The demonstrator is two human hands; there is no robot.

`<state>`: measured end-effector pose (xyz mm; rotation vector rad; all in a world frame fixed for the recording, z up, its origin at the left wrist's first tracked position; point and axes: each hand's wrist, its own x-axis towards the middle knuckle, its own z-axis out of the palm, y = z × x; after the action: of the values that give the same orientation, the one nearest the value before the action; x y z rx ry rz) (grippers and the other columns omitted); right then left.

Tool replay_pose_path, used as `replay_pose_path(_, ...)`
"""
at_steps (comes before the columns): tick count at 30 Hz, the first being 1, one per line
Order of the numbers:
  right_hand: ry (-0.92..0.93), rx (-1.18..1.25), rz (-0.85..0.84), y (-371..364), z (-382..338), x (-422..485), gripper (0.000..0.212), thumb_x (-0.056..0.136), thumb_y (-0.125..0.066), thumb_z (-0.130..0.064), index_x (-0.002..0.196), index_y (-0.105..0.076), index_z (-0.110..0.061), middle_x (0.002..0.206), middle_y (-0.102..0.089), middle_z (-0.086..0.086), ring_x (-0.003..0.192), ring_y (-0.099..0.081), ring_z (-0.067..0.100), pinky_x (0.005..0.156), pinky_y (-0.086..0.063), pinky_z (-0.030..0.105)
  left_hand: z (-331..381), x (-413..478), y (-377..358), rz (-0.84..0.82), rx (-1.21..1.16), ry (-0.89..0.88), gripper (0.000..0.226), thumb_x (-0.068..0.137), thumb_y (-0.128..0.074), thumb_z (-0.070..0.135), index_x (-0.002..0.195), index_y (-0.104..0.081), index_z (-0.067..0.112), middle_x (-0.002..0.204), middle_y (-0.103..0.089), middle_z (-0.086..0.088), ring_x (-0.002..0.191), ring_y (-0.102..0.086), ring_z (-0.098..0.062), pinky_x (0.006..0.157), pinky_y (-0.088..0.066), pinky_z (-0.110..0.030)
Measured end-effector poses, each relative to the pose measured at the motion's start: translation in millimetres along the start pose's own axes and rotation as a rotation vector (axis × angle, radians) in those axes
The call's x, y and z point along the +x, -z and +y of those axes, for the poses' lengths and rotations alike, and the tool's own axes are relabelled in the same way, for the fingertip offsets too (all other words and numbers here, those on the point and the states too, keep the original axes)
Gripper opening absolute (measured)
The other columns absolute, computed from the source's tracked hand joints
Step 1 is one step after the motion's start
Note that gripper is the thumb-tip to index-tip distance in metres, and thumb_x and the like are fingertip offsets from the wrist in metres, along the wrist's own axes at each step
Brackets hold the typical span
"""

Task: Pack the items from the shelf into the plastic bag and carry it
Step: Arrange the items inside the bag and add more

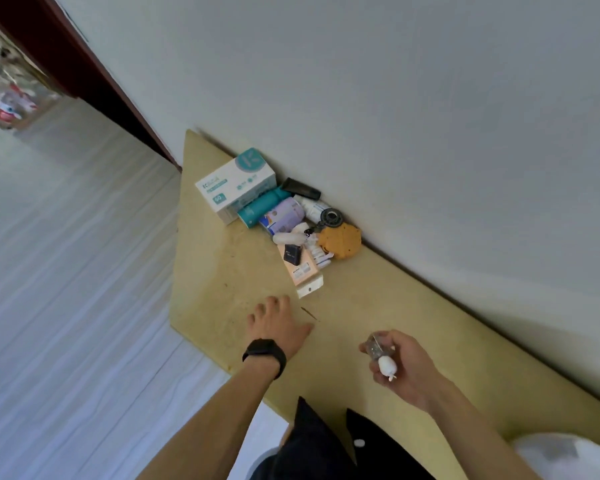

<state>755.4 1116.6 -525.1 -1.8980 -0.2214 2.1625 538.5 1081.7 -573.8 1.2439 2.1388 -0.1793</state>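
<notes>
A pile of items lies on the yellowish shelf (395, 323) against the wall: a white and teal box (234, 183), a teal bottle (258, 207), a purple pack (284, 214), an orange round thing (340, 241), a peach packet (300, 268) with a small black object on it. My left hand (278, 325), with a black wristband, rests flat on the shelf just below the pile, fingers spread, holding nothing. My right hand (400, 367) hovers over the shelf to the right and grips a small clear bottle with a white cap (381, 355). Something white, perhaps the plastic bag (565, 452), shows at the bottom right.
The grey-white wall (395, 98) runs directly behind the shelf. A pale floor (66, 271) lies to the left, with a dark red door frame (94, 81) at the upper left. My dark clothing (326, 452) fills the bottom centre.
</notes>
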Motion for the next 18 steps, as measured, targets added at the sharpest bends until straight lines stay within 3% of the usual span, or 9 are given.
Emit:
replay_pose_path(6,0.084,0.215,0.053,31.4,19.1,-50.5,0.004,0.087,-0.053,-0.009,0.088,-0.053,-0.014,0.088,-0.066,0.015,0.043,-0.044,0.018,0.042,-0.037,0.022,46.8,40.4,12.3,0.114,0.018,-0.020,0.070,0.082,-0.051,0.069,0.133,-0.043,0.020,0.134,-0.043,-0.007,0.115,-0.048,-0.036,0.093,-0.039,-0.046)
replay_pose_path(9,0.148,0.267,0.070,40.5,23.3,-68.3,0.004,0.090,-0.054,-0.010,0.088,-0.052,-0.012,0.087,-0.065,0.015,0.044,-0.042,0.018,0.043,-0.036,0.024,49.9,45.9,17.2,0.138,0.097,-0.032,0.047,0.093,-0.047,0.047,0.131,-0.043,0.020,0.134,-0.042,-0.011,0.109,-0.052,-0.038,0.087,-0.038,-0.045)
replay_pose_path(12,0.166,0.318,0.073,45.2,30.4,-80.6,0.007,0.091,-0.055,-0.012,0.085,-0.053,-0.010,0.085,-0.065,0.014,0.044,-0.041,0.018,0.041,-0.037,0.024,40.9,36.5,20.7,0.177,0.069,-0.125,0.024,0.098,-0.041,0.036,0.113,-0.051,0.020,0.126,-0.047,-0.011,0.099,-0.056,-0.037,0.080,-0.038,-0.042)
replay_pose_path(15,0.165,0.353,0.047,46.1,36.1,-89.6,0.009,0.090,-0.056,-0.014,0.083,-0.052,-0.009,0.079,-0.064,0.012,0.043,-0.041,0.018,0.042,-0.036,0.025,36.3,13.1,29.8,0.190,-0.165,-0.269,0.016,0.098,-0.042,0.029,0.090,-0.049,0.017,0.108,-0.056,-0.010,0.082,-0.056,-0.032,0.067,-0.042,-0.036)
replay_pose_path(18,0.164,0.353,-0.006,45.3,37.5,-99.2,0.016,0.088,-0.062,-0.020,0.080,-0.050,-0.014,0.073,-0.061,0.009,0.043,-0.045,0.018,0.041,-0.038,0.024,36.7,-23.5,50.1,0.134,-0.526,-0.206,0.022,0.098,-0.043,0.028,0.080,-0.051,0.018,0.080,-0.062,-0.005,0.073,-0.059,-0.025,0.064,-0.046,-0.037)
